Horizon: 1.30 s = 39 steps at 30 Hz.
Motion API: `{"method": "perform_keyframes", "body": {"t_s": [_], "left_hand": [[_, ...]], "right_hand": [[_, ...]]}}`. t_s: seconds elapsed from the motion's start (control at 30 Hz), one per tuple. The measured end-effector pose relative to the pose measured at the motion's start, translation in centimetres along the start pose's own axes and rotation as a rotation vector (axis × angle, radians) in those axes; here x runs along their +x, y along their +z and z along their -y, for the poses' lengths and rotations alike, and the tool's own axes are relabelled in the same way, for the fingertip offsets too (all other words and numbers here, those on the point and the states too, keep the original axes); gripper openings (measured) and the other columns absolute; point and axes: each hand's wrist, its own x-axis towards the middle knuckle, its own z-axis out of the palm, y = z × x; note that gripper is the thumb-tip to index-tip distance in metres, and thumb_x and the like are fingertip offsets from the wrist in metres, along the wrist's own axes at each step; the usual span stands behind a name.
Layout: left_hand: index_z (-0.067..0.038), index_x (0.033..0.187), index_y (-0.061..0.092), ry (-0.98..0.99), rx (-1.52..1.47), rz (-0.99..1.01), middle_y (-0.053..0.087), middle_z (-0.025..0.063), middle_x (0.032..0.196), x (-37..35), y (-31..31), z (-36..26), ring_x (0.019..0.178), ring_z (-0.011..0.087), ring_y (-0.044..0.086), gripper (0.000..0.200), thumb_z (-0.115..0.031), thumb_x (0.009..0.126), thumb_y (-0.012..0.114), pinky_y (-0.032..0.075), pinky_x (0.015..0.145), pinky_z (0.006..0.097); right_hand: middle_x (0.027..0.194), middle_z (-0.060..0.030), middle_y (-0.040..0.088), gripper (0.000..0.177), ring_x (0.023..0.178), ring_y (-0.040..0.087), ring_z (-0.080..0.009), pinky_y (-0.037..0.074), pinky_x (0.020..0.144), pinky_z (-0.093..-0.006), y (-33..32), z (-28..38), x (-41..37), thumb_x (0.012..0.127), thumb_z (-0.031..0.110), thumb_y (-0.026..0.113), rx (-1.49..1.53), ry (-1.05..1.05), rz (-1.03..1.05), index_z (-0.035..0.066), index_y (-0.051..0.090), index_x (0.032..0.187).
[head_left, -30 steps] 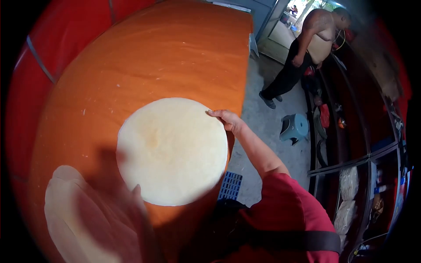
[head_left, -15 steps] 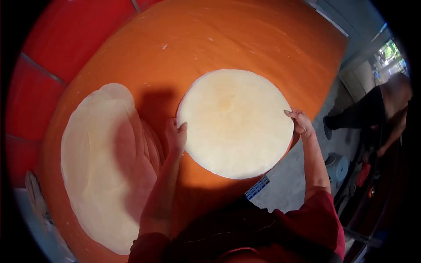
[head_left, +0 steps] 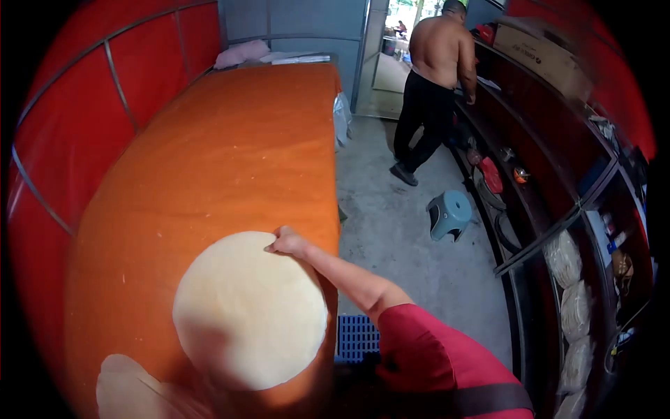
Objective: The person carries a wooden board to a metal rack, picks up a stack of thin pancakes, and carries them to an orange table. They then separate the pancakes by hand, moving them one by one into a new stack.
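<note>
A pale round sheet of dough (head_left: 248, 311) lies flat on the near end of a long table covered in orange cloth (head_left: 223, 160). My right hand (head_left: 287, 242) rests on the far right rim of the disc, fingers pinching its edge. My left hand is out of view. A stack of more pale sheets (head_left: 125, 391) shows at the bottom left corner, partly cut off by the picture's edge.
Another person (head_left: 433, 77) stands with their back turned by the dark shelves (head_left: 551, 181) on the right. A small blue stool (head_left: 448, 211) sits on the concrete floor. A blue crate (head_left: 357, 338) lies by the table's near corner. Round stacks fill the lower shelf (head_left: 569, 286).
My view has swung up and to the right. My left hand left the disc's edge and dropped out of view. The stack of sheets slid to the bottom left corner.
</note>
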Motion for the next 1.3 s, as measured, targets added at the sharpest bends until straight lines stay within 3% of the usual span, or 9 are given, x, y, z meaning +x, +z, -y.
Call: {"method": "perform_keyframes", "body": {"t_s": [0.23,0.4,0.53,0.87,0.9,0.97,1.03,1.13,1.3], "left_hand": [[-0.002,0.096,0.053,-0.224,-0.186,0.194,0.056,0.0113,0.091,-0.8,0.3,0.3,0.084,0.0218,0.052,0.025,-0.02,0.078,0.052,0.044,0.07,0.0356],[-0.002,0.1,0.051,-0.291,-0.288,0.405,0.054,0.0107,0.093,-0.5,0.1,0.2,0.083,0.0217,0.051,0.027,-0.022,0.082,0.048,0.042,0.072,0.0355],[-0.002,0.103,0.048,-0.335,-0.392,0.548,0.053,0.0102,0.095,-0.1,-1.1,0.5,0.082,0.0216,0.05,0.028,-0.024,0.085,0.045,0.041,0.073,0.0354],[-0.011,0.095,0.047,-0.211,-0.524,0.924,0.043,0.0019,0.075,-2.0,-2.8,-1.5,0.065,0.0153,0.04,0.027,-0.034,0.089,0.034,0.035,0.06,0.0296],[-0.014,0.083,0.046,-0.501,-0.882,0.492,0.039,-0.0013,0.063,-4.1,-0.9,-3.8,0.057,0.0118,0.038,0.024,-0.033,0.089,0.034,0.034,0.053,0.0273],[-0.019,0.077,0.046,-0.446,-1.005,0.911,0.032,-0.0046,0.053,0.0,-3.3,0.8,0.047,0.0082,0.032,0.022,-0.031,0.09,0.033,0.031,0.042,0.0235],[-0.02,0.069,0.043,-0.588,-0.953,0.21,0.033,-0.0059,0.052,-1.5,-1.9,-1.0,0.04,0.0086,0.03,0.026,-0.036,0.087,0.037,0.026,0.033,0.0238],[-0.017,0.072,0.047,-0.305,-0.65,0.241,0.041,-0.0019,0.056,-3.0,-0.9,-1.1,0.042,0.0088,0.036,0.027,-0.039,0.086,0.04,0.026,0.032,0.0208],[0.002,0.109,0.047,0.071,-0.264,-0.044,0.053,0.0112,0.095,-0.4,2.0,1.4,0.08,0.0193,0.051,0.042,-0.032,0.087,0.037,0.044,0.067,0.0317]], "right_hand": [[0.083,-0.0133,0.051,0.038,0.083,0.047,-0.0316,0.038,0.068,-0.0487,4.7,5.9,-6.7,0.058,0.031,0.065,-0.931,-0.5,-0.296,0.004,0.051,0.081],[0.125,-0.0191,0.031,0.094,0.115,0.03,-0.0372,0.029,0.089,-0.0495,15.5,5.5,-19.7,0.055,0.048,0.069,-0.84,-0.639,0.449,-0.001,0.027,0.123],[0.131,-0.0212,0.021,0.097,0.121,0.02,-0.0387,0.025,0.093,-0.0493,18.9,4.7,-24.5,0.057,0.038,0.072,-0.973,-0.668,0.441,-0.002,0.018,0.128],[0.053,-0.0095,0.051,0.026,0.047,0.054,-0.0231,0.044,0.042,-0.0349,18.6,4.7,-22.3,0.066,0.019,0.053,-1.023,-0.834,-0.054,0.0,0.048,0.082],[0.053,-0.0111,0.052,0.024,0.043,0.052,-0.0225,0.042,0.04,-0.0328,18.5,5.5,-21.7,0.065,0.018,0.051,-1.117,-0.944,-0.293,-0.001,0.048,0.079],[0.058,-0.0122,0.053,0.022,0.047,0.053,-0.0222,0.043,0.043,-0.034,15.6,12.5,-24.7,0.065,0.011,0.048,-1.105,-0.973,-0.253,-0.004,0.048,0.08],[0.069,-0.0166,0.053,0.025,0.057,0.054,-0.0239,0.043,0.046,-0.0361,16.1,11.8,-24.9,0.062,0.009,0.05,-1.212,-1.065,-0.193,-0.005,0.047,0.082],[0.073,-0.0164,0.05,0.027,0.062,0.053,-0.0242,0.044,0.045,-0.0336,18.6,5.2,-22.7,0.06,0.008,0.053,-1.358,-0.953,-0.013,-0.006,0.046,0.082],[0.068,-0.0135,0.047,0.024,0.057,0.049,-0.0209,0.041,0.039,-0.0252,18.9,2.9,-22.6,0.06,0.007,0.054,-1.39,-0.982,0.014,-0.006,0.046,0.079]]}}
